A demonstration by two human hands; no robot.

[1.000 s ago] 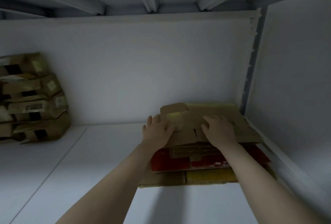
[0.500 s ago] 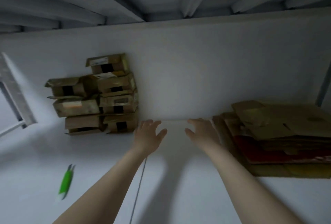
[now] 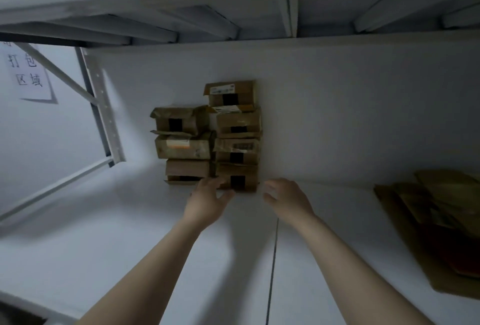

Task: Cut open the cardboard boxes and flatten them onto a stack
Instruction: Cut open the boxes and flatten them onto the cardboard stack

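cardboard boxes (image 3: 220, 137) piled at frame centre, black tape on fronts; labels blurred, unreadable. left hand (image 3: 207, 201) spread at pile's lower edge; contact not determinable. right hand (image 3: 287, 200) relaxed, nothing held, just beside pile. flattened stack (image 3: 441, 220) located at right edge. sign (image 3: 28, 72) upper left, marked "打包区域".

Of the person, only two forearms and two hands are in view. The left forearm (image 3: 155, 267) and the right forearm (image 3: 350, 259) are slender, smooth and bare from the lower edge of the view to the wrists. The left hand (image 3: 207, 200) and the right hand (image 3: 285, 200) are bare as well, with slim fingers. The fingertips are blurred in dim light, so nails and fine marks cannot be made out.
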